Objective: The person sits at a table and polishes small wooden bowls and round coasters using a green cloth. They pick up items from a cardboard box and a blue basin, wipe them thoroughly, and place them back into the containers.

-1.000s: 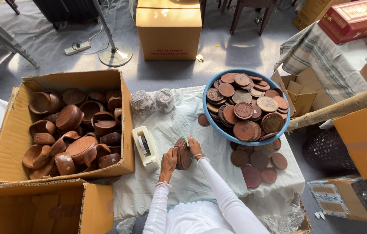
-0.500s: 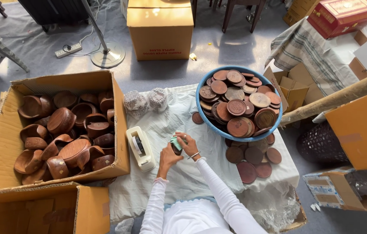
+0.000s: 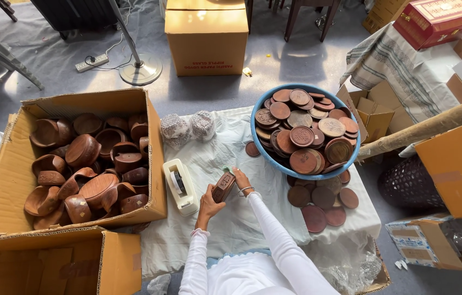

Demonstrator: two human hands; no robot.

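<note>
here the left hand [image 3: 209, 205] and right hand [image 3: 241, 179] both clasp a carved wooden piece [image 3: 223, 187] between them.

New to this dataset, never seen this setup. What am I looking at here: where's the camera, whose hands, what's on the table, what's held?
There is no machine here: a person works with two bare hands. The single picture comes from a camera worn on the head, looking down. The left hand and right hand together hold a small brown wooden piece above a table covered with white cloth. On the cloth sit a white tape dispenser, a blue bowl heaped with round wooden lids, more loose lids beside it, and two wrapped bundles. To the left, a cardboard box holds wooden bowls.
</note>
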